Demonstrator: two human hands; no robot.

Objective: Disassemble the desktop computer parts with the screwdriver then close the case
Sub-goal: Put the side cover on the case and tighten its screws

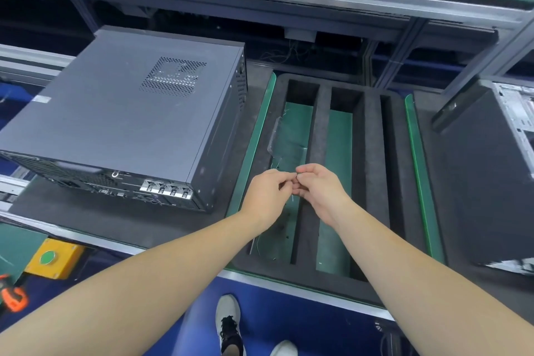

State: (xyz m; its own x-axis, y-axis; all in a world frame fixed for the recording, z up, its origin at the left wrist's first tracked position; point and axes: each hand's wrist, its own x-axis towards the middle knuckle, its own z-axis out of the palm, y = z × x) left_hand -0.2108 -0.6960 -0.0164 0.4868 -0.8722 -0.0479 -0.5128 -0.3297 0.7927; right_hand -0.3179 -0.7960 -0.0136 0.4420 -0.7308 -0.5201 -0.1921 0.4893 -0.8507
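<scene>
The dark grey desktop computer case lies on its side at the left, side panel shut and rear ports facing me. To its right is a black foam tray with long slots. My left hand and my right hand meet fingertip to fingertip above the tray's left slot. Both have curled fingers and pinch a small pale item between them; it is too small to identify. A clear plastic bag lies in that left slot. No screwdriver is clearly visible.
A second dark case with an open metal chassis behind it stands at the right. A yellow box with a green button sits on the bench's front edge at the left, with an orange-and-black tool beside it. A shelf rail runs overhead.
</scene>
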